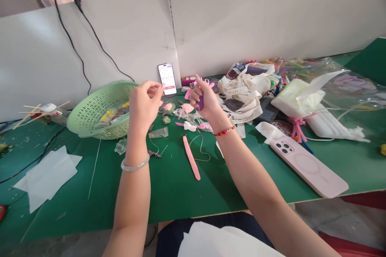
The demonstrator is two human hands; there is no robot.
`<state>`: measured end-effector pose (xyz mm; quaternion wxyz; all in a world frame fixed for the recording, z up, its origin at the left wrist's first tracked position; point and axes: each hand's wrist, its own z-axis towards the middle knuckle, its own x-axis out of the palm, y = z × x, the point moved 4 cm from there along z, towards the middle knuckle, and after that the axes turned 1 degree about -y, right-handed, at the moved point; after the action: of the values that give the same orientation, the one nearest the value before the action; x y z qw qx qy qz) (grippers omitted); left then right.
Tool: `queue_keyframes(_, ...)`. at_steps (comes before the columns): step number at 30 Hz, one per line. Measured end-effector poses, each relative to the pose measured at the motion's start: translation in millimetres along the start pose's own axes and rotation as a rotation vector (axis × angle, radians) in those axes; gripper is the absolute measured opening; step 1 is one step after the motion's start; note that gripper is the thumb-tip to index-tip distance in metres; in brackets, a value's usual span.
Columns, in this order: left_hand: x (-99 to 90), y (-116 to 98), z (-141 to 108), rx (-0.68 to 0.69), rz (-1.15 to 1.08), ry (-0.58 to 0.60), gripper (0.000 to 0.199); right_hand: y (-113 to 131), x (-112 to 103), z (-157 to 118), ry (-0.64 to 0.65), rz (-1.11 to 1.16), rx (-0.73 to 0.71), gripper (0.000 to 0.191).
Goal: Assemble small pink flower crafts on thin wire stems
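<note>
My left hand (146, 104) is raised over the table beside the green basket, its thumb and fingertips pinched together; what they hold, if anything, is too small to make out. My right hand (205, 100) has its fingers curled around a purple object (200, 103), with the thumb pointing up. Between and below the hands, a long pink strip (191, 158) lies on the green table (169, 204), with a thin pale thread (208, 154) looped beside it. Small pink pieces (187, 107) and bits of clear plastic lie behind it.
A green basket (87, 116) holding small packets stands at the left, near white sheets (50, 174). A lit phone (167, 79) leans on the white partition (247, 16). White ribbons (241, 88), a tissue pack (298, 98) and a pink phone (310, 166) are at the right.
</note>
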<state>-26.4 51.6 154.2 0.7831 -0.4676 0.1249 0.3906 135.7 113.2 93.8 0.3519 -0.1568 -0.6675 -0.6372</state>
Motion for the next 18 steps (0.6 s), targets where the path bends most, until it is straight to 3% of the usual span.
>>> queue_keyframes(7, 19.2, -10.1, -4.9, 0.055, -0.044, 0.025, 0.035, 4.0, 15.4, -12.8, 0.008, -0.017, -0.086, 0.059)
queue_keyframes(14, 41.7, -27.7, -17.3, 0.069, -0.250, -0.075, 0.058, -4.0, 31.3, -13.0, 0.129, -0.093, -0.072, 0.034)
queue_keyframes(18, 46.7, -11.5, -13.1, 0.076, -0.253, -0.166, 0.069, -18.7, 52.5, -21.6, 0.239, -0.147, -0.052, 0.032)
